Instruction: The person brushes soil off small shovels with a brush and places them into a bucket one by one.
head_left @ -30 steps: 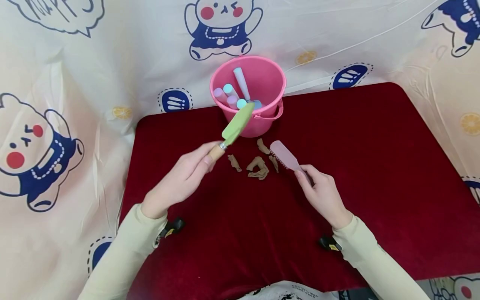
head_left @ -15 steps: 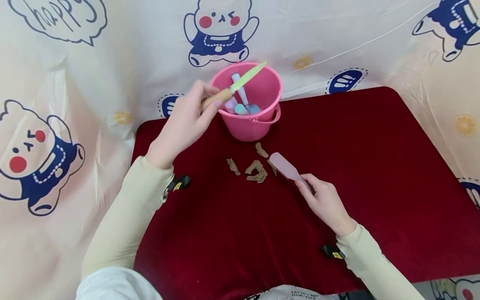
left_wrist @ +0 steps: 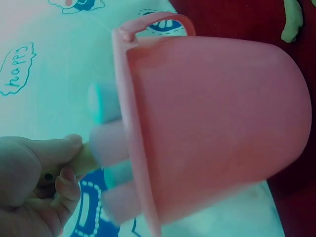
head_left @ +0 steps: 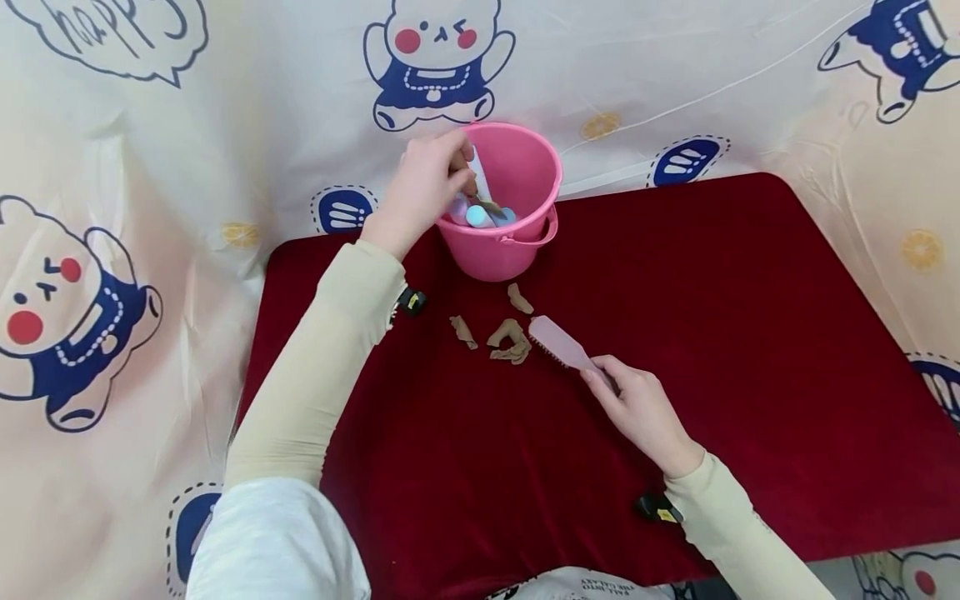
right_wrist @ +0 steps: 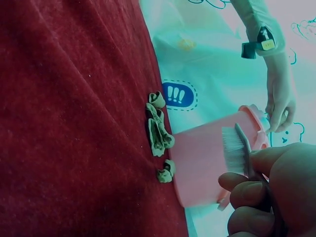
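A pink bucket [head_left: 491, 258] stands at the table's back edge with several pastel-handled tools [head_left: 478, 217] inside. At its left rim my left hand [head_left: 420, 187] pinches the wooden handle [left_wrist: 85, 161] of a trowel between thumb and fingers; the blade is mostly hidden inside the bucket. In front of the bucket lie several crumpled brown pieces [head_left: 510, 342]. My right hand [head_left: 643, 408] grips a small hand brush [head_left: 558, 343] with a pinkish back. Its pale bristles [right_wrist: 234, 150] show in the right wrist view, and its head is just right of the brown pieces.
Dark red cloth [head_left: 712, 333] covers the table. A printed white curtain [head_left: 300, 100] hangs behind and to the left, close to the bucket. The bucket's handle [head_left: 543, 237] hangs at its right side.
My left hand has moved up and away to the bucket, and the trowel has turned from above the table to point down inside it. The brush has shifted slightly down and left.
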A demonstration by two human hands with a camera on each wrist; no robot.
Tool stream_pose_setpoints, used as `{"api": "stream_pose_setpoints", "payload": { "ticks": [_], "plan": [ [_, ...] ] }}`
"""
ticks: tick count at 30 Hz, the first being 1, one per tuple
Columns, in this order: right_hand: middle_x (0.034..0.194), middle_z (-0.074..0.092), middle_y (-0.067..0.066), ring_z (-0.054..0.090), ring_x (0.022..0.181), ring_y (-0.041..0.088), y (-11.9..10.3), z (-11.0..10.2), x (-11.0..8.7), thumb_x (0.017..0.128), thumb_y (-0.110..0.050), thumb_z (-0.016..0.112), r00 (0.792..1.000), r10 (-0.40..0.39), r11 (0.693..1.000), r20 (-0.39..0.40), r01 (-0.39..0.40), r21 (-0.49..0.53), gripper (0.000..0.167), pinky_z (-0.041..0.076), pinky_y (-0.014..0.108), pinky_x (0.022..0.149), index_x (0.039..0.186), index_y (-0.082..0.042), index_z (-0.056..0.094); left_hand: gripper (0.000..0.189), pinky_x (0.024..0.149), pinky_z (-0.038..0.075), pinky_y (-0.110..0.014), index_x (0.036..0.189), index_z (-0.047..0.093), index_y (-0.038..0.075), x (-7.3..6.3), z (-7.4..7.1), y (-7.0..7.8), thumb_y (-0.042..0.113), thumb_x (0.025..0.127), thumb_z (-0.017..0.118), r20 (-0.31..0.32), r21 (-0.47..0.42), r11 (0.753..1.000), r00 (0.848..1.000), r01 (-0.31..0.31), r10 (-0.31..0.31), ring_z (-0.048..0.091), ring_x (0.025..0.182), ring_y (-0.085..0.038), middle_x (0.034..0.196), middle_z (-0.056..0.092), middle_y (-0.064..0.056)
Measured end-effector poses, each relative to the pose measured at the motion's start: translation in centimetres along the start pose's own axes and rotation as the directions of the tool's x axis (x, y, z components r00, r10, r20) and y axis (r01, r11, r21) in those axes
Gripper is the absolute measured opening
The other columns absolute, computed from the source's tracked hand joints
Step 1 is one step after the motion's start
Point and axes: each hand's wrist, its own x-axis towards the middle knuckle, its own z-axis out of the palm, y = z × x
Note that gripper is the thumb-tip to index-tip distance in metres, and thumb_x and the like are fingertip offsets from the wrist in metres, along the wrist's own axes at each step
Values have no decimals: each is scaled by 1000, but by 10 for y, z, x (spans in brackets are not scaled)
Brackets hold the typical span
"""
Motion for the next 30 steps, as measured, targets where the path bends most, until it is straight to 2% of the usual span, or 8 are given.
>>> {"api": "stream_pose_setpoints", "payload": {
  "ticks": [3, 7, 11, 16, 19, 24, 27, 30],
  "plan": [
    [67, 49, -13, 38, 56, 2, -1, 1, 0, 101, -12, 69, 1000, 3, 1000, 7, -3, 1, 6, 39, 23, 53, 107, -12, 71, 16, 90, 55, -31, 118, 60, 3, 3, 4, 3, 10, 104, 62, 21, 11, 999, 999, 32, -32, 66, 97, -20, 103, 69, -9],
    [67, 50, -13, 39, 56, 3, 0, 1, 1, 101, -13, 69, 1000, 5, 1000, 9, -5, -4, 6, 39, 23, 53, 107, -12, 71, 26, 100, 51, -34, 129, 59, 0, 8, 8, 7, 14, 108, 53, 74, 82, 994, 994, 76, -82, 58, 111, -24, 119, 62, -14],
    [67, 50, -13, 38, 56, 2, 0, 1, 1, 101, -13, 68, 1000, 10, 1000, 16, -10, -5, 6, 39, 23, 53, 107, -12, 71, 30, 105, 47, -38, 130, 57, -3, 12, 12, 15, 17, 110, 45, 100, 138, 988, 991, 69, -83, 48, 121, -29, 126, 53, -19],
    [67, 50, -13, 38, 55, 2, -1, 1, 2, 102, -14, 67, 999, 20, 1000, 37, -20, 12, 7, 39, 23, 52, 108, -12, 71, 22, 89, 49, -31, 117, 56, 3, 12, 19, 22, 21, 106, 60, 67, 68, 997, 997, 43, -47, 59, 102, -22, 107, 63, -12],
    [67, 50, -13, 39, 55, 2, -1, 2, 2, 103, -16, 67, 999, 26, 999, 46, -27, 18, 8, 39, 23, 52, 109, -12, 71, 18, 82, 49, -28, 108, 54, 6, 10, 25, 24, 21, 105, 64, 85, 50, 997, 995, 56, -60, 64, 91, -18, 98, 65, -7],
    [67, 50, -13, 39, 55, 2, -1, 3, 1, 102, -16, 68, 998, 43, 999, 38, -44, 13, 7, 39, 24, 52, 108, -13, 71, 14, 77, 52, -30, 100, 57, 7, 8, 37, 28, 18, 104, 65, 114, 105, 994, 993, 29, -41, 64, 84, -21, 91, 64, -8],
    [66, 49, -13, 39, 55, 2, -1, 4, 1, 103, -16, 67, 998, 43, 999, 44, -44, 18, 7, 39, 23, 52, 108, -13, 71, 16, 76, 51, -33, 95, 58, 8, 10, 43, 30, 19, 103, 66, 95, 172, 985, 995, -19, 3, 61, 85, -23, 87, 61, -8],
    [66, 49, -13, 39, 55, 2, -2, 4, 1, 103, -17, 66, 997, 45, 998, 58, -47, 28, 7, 40, 23, 52, 108, -14, 71, 17, 74, 49, -34, 95, 60, 9, 11, 46, 31, 23, 103, 66, 86, 213, 976, 996, -31, 13, 60, 84, -23, 86, 61, -7]
  ]
}}
